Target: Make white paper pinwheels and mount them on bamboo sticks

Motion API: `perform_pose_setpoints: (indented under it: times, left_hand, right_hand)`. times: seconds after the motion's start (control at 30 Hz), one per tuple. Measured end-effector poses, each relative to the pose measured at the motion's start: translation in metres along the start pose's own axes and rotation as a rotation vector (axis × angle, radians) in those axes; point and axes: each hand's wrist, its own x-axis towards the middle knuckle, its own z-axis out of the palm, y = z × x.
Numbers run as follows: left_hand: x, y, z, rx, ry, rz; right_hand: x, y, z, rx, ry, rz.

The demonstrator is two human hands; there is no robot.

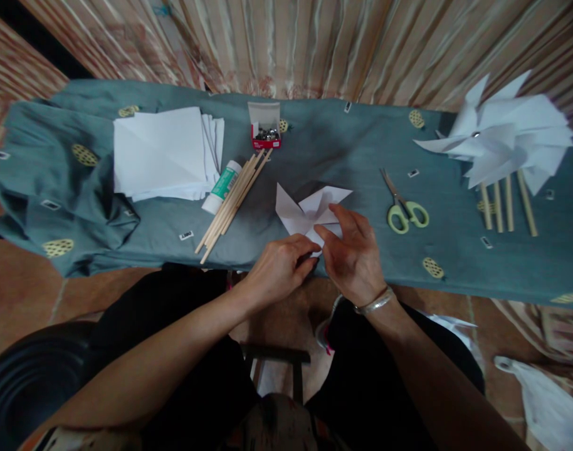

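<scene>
A white paper sheet partly folded into a pinwheel shape (301, 212) lies near the front edge of the teal cloth-covered table (324, 150). My left hand (278, 268) pinches its near corner between thumb and fingers. My right hand (352, 250), with a silver bangle on the wrist, presses its fingers down on the folded flaps at the paper's centre. Both hands touch the same sheet.
A stack of white paper squares (164, 153) lies at the left, with a glue stick (222, 186) and wooden sticks (232, 203) beside it. A red box of pins (266, 128) stands behind. Green-handled scissors (402, 207) lie to the right. Finished pinwheels (503, 144) rest at far right.
</scene>
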Motion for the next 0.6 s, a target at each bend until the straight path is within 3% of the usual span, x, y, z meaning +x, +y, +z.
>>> perform_pose_setpoints:
  times: [0.6]
  left_hand:
    - [0.0004,0.0004,-0.0012,0.003,-0.011,-0.005]
  right_hand:
    - [0.0026,-0.0015,0.0077,-0.076,0.011,-0.027]
